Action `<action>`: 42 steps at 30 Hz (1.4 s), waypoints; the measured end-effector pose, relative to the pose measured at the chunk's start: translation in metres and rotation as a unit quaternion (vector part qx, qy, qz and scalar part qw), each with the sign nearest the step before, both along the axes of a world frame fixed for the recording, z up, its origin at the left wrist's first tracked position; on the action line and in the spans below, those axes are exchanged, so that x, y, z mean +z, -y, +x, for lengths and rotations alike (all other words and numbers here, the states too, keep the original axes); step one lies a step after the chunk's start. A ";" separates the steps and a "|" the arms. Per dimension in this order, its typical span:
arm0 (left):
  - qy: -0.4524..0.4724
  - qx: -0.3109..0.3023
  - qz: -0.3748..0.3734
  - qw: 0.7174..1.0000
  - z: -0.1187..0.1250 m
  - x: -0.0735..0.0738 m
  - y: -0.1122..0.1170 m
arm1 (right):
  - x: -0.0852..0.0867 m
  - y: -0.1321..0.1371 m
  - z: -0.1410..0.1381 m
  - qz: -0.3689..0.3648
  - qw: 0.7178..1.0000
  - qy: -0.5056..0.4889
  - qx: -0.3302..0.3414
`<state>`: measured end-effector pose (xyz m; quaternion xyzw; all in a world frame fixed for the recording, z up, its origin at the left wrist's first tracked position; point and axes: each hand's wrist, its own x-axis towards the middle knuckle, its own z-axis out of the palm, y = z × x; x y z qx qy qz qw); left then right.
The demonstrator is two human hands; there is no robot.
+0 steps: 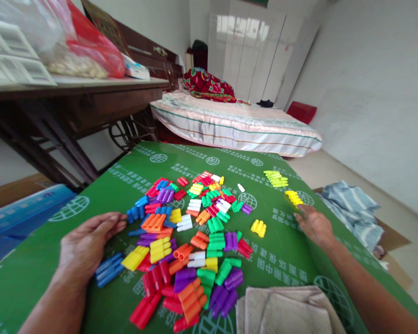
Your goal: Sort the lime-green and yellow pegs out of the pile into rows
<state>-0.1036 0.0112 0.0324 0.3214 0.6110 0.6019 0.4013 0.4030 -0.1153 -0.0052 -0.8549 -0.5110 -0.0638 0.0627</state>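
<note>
My left hand (85, 243) is at the left of a loose pile, thumb and fingers drawn together, the tips at the end of a blue plastic block (136, 212) made of joined tubes. Below those fingers lies another blue block (108, 269). At the right, my right hand (315, 225) reaches over the board; its index fingertip touches the near end of a yellow block (294, 198), while the thumb is apart from it. Just beyond is a lime-yellow group of blocks (276, 178). A single yellow block (258, 228) lies between pile and right hand.
The green printed board (264, 260) carries the pile of red, orange, purple, green, white and yellow blocks. A folded beige cloth (289, 311) lies at the near edge. Beyond are a bed (237, 120), a table (125, 88) with bags, and a striped cloth (351, 208) at right.
</note>
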 end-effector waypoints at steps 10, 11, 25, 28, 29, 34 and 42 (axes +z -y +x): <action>-0.015 -0.018 0.013 1.000 -0.007 -0.008 -0.003 | 0.009 0.000 -0.088 -0.008 0.976 -0.062 0.210; -0.010 -0.019 0.013 1.000 -0.007 -0.009 -0.003 | 0.009 0.000 -0.091 -0.010 0.976 -0.056 0.208; -0.005 -0.070 0.047 0.996 -0.013 -0.022 -0.003 | -0.009 0.008 -0.104 0.001 0.977 0.041 0.209; -0.013 -0.077 0.053 0.995 -0.012 -0.023 -0.002 | -0.015 0.010 -0.103 0.006 0.978 0.051 0.203; -0.016 -0.078 0.055 0.995 -0.012 -0.023 -0.001 | -0.016 0.010 -0.103 0.006 0.979 0.045 0.197; -0.016 -0.085 0.058 0.995 -0.010 -0.023 0.001 | -0.002 0.014 -0.126 0.058 0.976 0.013 0.210; -0.008 -0.095 0.058 0.994 -0.010 -0.023 0.004 | 0.026 0.027 -0.229 0.063 0.888 -0.062 0.452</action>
